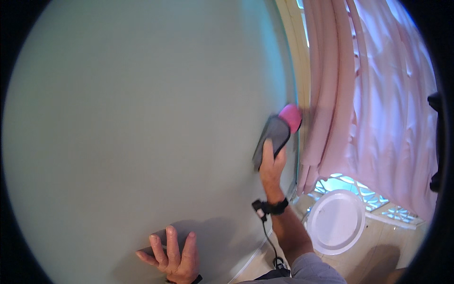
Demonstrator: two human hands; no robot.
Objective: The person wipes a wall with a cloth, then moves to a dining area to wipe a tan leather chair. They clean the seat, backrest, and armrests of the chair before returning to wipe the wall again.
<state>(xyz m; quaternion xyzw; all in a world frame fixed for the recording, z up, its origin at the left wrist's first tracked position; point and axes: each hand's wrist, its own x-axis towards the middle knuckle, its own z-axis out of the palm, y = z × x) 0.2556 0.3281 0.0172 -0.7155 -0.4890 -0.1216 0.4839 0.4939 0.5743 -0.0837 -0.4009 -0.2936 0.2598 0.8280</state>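
A broad, plain grey wall-like surface [142, 124] fills the left and middle of the head view. At its right side, my right hand [272, 163] grips a flat grey pad-like object [275, 133] with dark edging, its thumb lying on top. A rounded pink piece [291, 118] sticks out beyond the far end of this object, beside the surface's edge. My left hand [175, 254] is low in the view, fingers spread against or just over the grey surface. Dark patches show between and behind those fingers; whether they are only shadow is unclear.
Pink curtains [386, 106] hang along the right, next to a cream vertical frame [296, 46]. Below them, a round white basin or dish [335, 222] rests on the pale tiled floor [344, 266], near a patterned openwork panel [369, 197]. A black cable [268, 238] runs down from my right wrist strap.
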